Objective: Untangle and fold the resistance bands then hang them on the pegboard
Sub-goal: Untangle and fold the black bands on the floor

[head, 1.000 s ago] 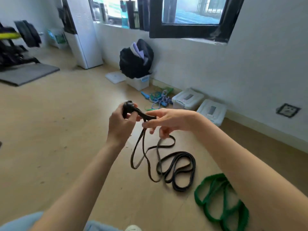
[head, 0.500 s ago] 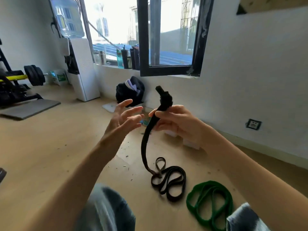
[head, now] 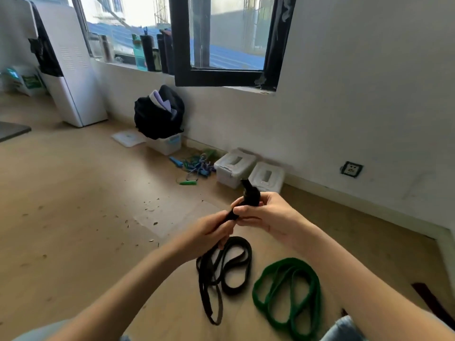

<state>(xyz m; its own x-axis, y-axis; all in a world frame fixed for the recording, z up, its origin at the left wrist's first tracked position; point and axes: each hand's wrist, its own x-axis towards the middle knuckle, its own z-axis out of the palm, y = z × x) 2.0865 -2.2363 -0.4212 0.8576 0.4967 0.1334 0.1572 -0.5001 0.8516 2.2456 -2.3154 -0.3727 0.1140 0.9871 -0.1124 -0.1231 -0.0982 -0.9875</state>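
While both hands work at chest height, right hand [head: 268,215] fingers curl tight round the knotted end of the black band [head: 226,269], knot sticking up past the thumb. Left hand [head: 211,230] grips the same band just below, fingers wrapped on it. Rest of black band lies looped on the wood floor [head: 73,217]; green band [head: 288,296] coiled just beside it, apart
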